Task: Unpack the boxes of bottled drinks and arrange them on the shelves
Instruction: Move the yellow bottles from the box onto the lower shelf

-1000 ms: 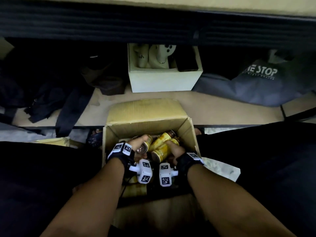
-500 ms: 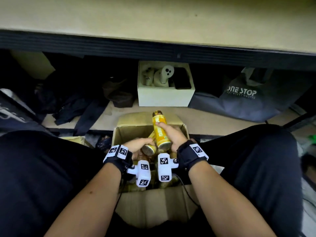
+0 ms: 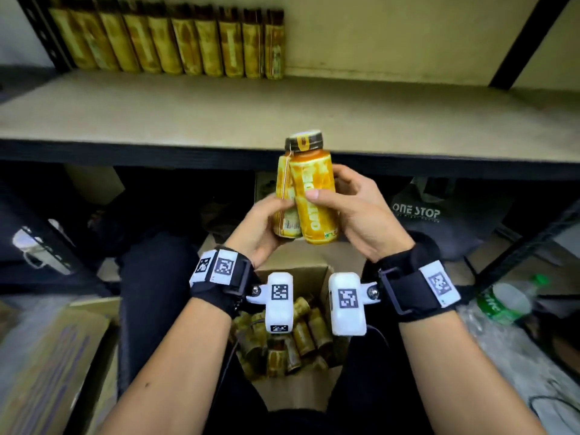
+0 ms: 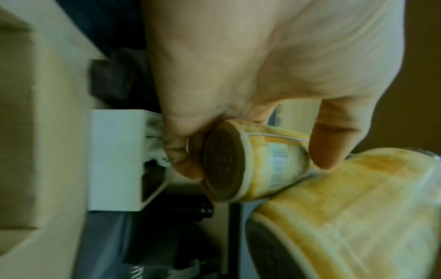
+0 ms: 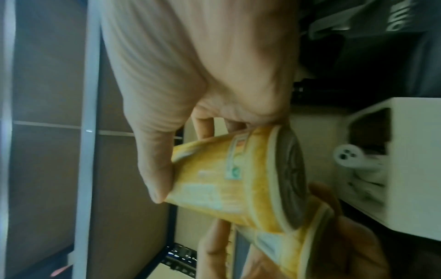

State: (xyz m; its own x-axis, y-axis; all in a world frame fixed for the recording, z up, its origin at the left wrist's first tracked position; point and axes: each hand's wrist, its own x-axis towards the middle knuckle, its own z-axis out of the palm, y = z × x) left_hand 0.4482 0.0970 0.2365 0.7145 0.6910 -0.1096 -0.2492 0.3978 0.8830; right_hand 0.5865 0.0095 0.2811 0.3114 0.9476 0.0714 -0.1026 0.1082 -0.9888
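Both bottles are now up out of the box (image 3: 317, 277) to mid-frame, my left hand (image 3: 260, 224) gripping one bottle (image 3: 284, 196), my right hand (image 3: 361, 211) the other bottle (image 3: 314, 196), touching before the shelf (image 3: 188, 111); next, I judge, stand them beside the row (image 3: 175, 42) at upper left.

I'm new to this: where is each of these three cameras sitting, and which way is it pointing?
Head: on the person's head, looking forward and down at the shelf, the open box, both forearms and the two held bottles.
Left wrist: on the left wrist, looking along the left hand at its bottle.
Right wrist: on the right wrist, looking along the right hand at its bottle.
Shared: both wrist views show both bottles and the white box.
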